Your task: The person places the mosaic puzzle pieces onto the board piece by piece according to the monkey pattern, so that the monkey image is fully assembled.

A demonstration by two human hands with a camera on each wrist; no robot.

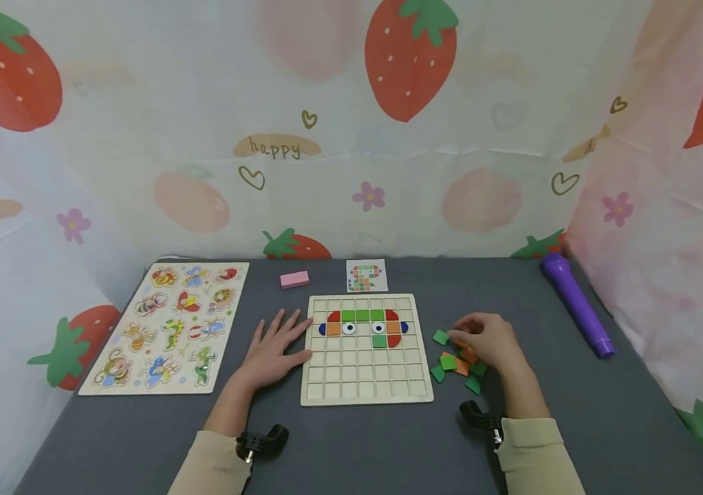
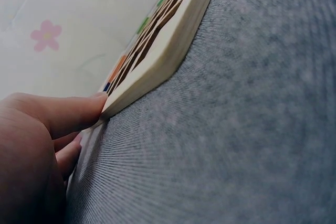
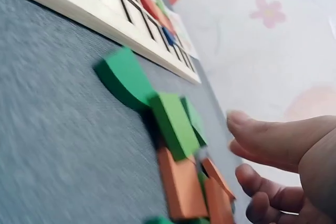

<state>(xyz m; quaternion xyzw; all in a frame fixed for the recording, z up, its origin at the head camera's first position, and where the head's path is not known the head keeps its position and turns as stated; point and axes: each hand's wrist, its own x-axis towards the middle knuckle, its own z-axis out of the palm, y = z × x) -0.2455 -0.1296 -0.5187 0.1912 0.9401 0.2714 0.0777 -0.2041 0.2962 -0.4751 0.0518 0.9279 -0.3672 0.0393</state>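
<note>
A cream grid board [image 1: 366, 399] holds red, green, orange and blue pieces and two eye pieces in its upper rows. My left hand [image 1: 271, 355] lies spread at its left edge; in the left wrist view the thumb of this hand [image 2: 37, 135] touches the board's rim [image 2: 163, 69]. Right of the board is a loose pile with a green tile [image 1: 448, 361] and an orange tile [image 3: 181, 187]. Over the pile's far side hovers my right hand [image 1: 492, 338], fingers bent; the right wrist view shows no piece between thumb and fingers of this hand [image 3: 294, 156].
A sticker-like board with cartoon insects [image 1: 168, 330] lies at the left. Behind the grid board are a pink block [image 1: 294, 280] and a small pattern card [image 1: 366, 276]. A purple cylinder [image 1: 577, 306] lies at the right, near the printed curtain [image 1: 655, 275].
</note>
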